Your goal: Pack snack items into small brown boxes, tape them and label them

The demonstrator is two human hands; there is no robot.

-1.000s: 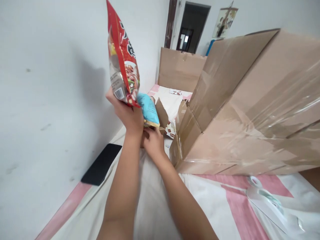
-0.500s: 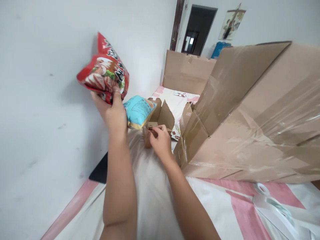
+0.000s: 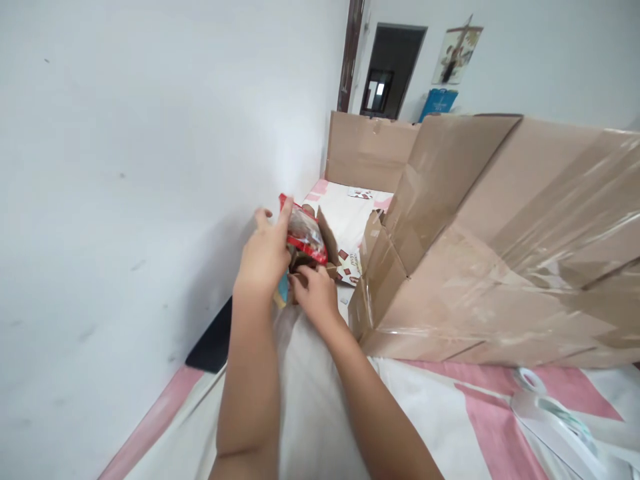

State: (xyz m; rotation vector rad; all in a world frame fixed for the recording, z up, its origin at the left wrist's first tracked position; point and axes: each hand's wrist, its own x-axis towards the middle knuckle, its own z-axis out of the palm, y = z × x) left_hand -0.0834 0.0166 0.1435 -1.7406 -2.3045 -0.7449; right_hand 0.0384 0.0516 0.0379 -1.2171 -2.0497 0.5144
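My left hand [image 3: 264, 257] is closed on one side of a red snack bag [image 3: 306, 230], which is tilted over the opening of a small cardboard box [image 3: 328, 237]. My right hand [image 3: 316, 293] grips the near edge of that box; its fingertips are partly hidden. Below my left hand, a bit of a light-blue packet [image 3: 283, 289] with a yellowish edge shows beside the box. The inside of the box is mostly covered by the bag and my hands.
A large taped carton [image 3: 500, 267] stands to the right, and another cardboard piece [image 3: 373, 150] stands at the back. A white wall [image 3: 125, 200] rises close on the left, with a dark flat object [image 3: 213, 340] against it. Tape rolls [image 3: 531, 381] lie at lower right.
My left hand has brought the red snack bag down and to the right, from beside the wall to the small box. The blue packet is now mostly hidden. My right hand stays at the box.
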